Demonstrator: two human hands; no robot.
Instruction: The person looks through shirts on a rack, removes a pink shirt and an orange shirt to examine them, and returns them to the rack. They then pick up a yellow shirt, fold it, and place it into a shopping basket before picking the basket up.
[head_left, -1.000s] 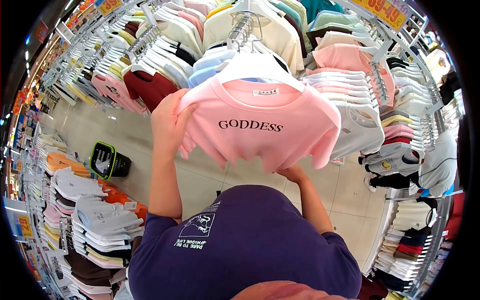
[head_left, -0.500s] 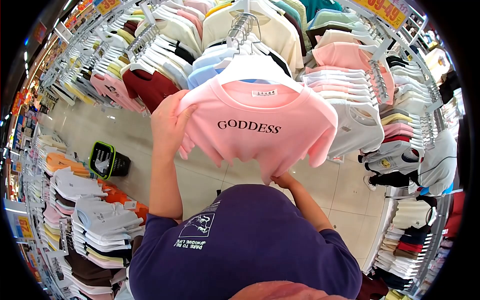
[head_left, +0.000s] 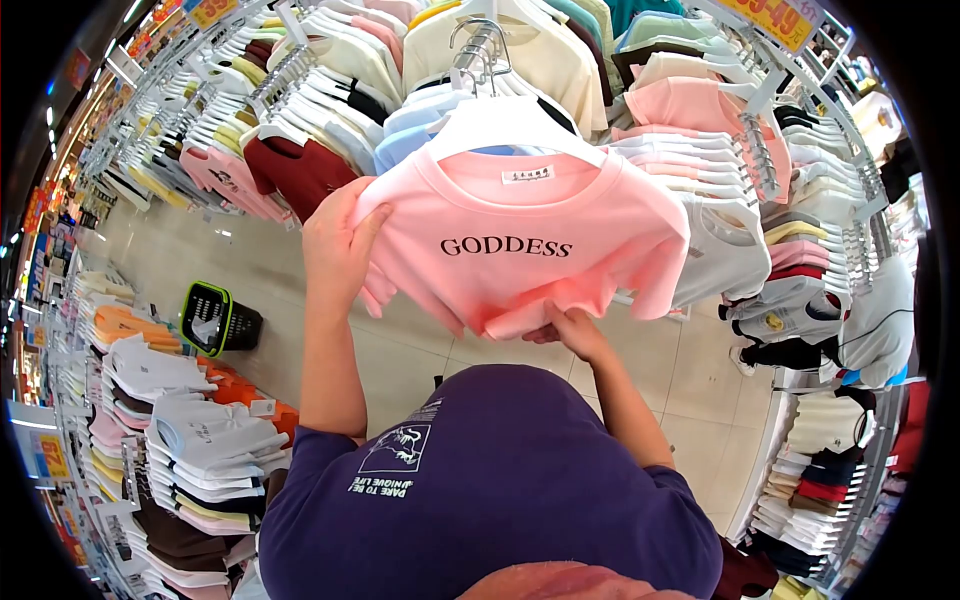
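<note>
Head view: my left fingers (head_left: 371, 224) grip the pink shirt (head_left: 510, 222) by its shoulder, and my right fingers (head_left: 565, 321) pinch its bunched lower hem. The shirt spreads between them on a white hanger (head_left: 515, 130). Near my left fingers hangs a maroon shirt (head_left: 295, 172); well apart, leftward, stands a green-rimmed basket (head_left: 241, 328).

Tile floor (head_left: 400, 330), pale & shiny w/ thin joint lines, runs thru the mid. of the frame & carries a blk basket (head_left: 238, 326) w/ green rim at left, tilted, pale item (head_left: 206, 328) inside, + a shoe (head_left: 741, 361) at right.
</note>
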